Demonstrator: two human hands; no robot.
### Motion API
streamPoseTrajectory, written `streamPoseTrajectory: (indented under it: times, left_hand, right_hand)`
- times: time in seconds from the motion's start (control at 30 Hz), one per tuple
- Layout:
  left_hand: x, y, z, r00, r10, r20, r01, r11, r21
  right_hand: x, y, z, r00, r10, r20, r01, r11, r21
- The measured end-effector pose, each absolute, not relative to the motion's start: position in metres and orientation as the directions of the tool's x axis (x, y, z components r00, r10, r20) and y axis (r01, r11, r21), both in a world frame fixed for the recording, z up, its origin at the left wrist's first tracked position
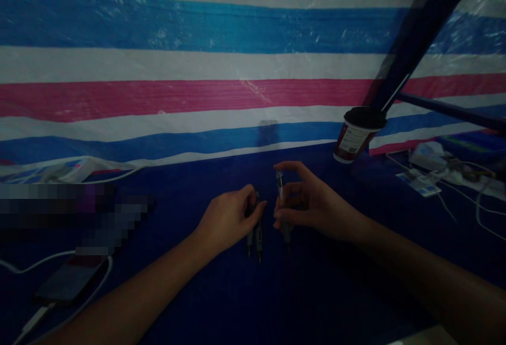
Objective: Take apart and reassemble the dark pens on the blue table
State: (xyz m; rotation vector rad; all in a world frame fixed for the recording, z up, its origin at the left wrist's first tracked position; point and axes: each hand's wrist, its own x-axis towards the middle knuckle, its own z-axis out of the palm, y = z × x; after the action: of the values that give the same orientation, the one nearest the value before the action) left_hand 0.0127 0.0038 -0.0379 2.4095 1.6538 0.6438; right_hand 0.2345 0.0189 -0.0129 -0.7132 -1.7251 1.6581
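Above the dark blue desk (pixel 197 297), the right hand (pixel 318 200) has thumb and fingers closed around a clear-barrelled pen (pixel 281 193), its dark end toward the wearer, while the left hand (pixel 225 216) beside it curls its grip over the far ends of two dark pens (pixel 259 239), side by side; whether these touch the desk I cannot tell. Each pen should be light and stiff, the clear plastic perhaps slightly slippery, so a gentle pinch on the darker, probably rubbery lower section looks surest.
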Motion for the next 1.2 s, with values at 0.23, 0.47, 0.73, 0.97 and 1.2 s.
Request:
streamPoseTrajectory:
  times: [0.23, 0.47, 0.73, 0.97, 1.2]
  left_hand:
    - [0.017, -0.001, -0.028, 0.31, 0.895, 0.32, 0.928, -0.358, 0.102]
    - [0.017, 0.007, -0.024, 0.315, 0.911, 0.265, 0.927, -0.355, 0.119]
    - [0.021, 0.021, -0.01, 0.038, 0.999, 0.027, 0.597, -0.044, 0.801]
    - [0.034, 0.042, -0.021, -0.119, 0.979, 0.167, 0.329, -0.12, 0.937]
    - [0.027, 0.037, -0.034, -0.204, 0.917, 0.343, 0.245, -0.291, 0.925]
  right_hand:
    - [0.237, 0.028, -0.014, -0.567, 0.823, -0.027, 0.034, -0.01, -0.999]
    - [0.236, 0.025, -0.007, -0.545, 0.836, -0.059, 0.081, -0.017, -0.997]
    - [0.239, 0.026, -0.005, -0.498, 0.867, -0.01, 0.126, 0.061, -0.99]
    - [0.243, 0.033, -0.009, -0.381, 0.924, 0.044, 0.314, 0.174, -0.933]
    - [0.243, 0.035, -0.012, -0.419, 0.908, -0.013, 0.434, 0.187, -0.881]
